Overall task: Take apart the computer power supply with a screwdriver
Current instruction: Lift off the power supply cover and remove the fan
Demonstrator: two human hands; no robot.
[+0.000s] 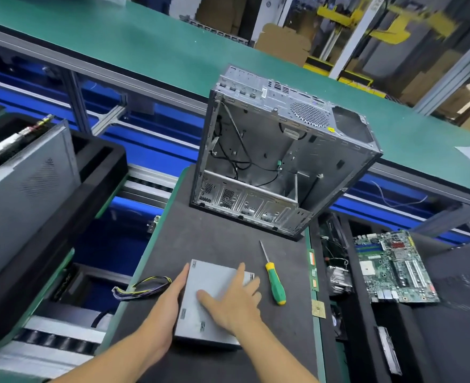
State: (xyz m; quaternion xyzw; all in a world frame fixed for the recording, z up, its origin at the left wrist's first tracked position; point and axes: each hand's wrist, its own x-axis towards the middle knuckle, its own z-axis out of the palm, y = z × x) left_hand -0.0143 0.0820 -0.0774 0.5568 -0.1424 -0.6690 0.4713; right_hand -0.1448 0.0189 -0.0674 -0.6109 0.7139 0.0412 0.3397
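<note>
No readable text, yellow sticker (331, 129) on computer case (256, 150), lettering too small

Power supply (209, 280) right part hidden under right hand (235, 301); yellow frame (398, 33) blurred.

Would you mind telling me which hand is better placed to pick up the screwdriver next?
Probably the right hand. It rests flat on the power supply, with the screwdriver lying just to its right, handle nearest the person. The left hand is on the opposite side.

computer case (278, 150) on dark mat (214, 239) | motherboard (394, 266) at right | green conveyor (145, 51) behind
</note>
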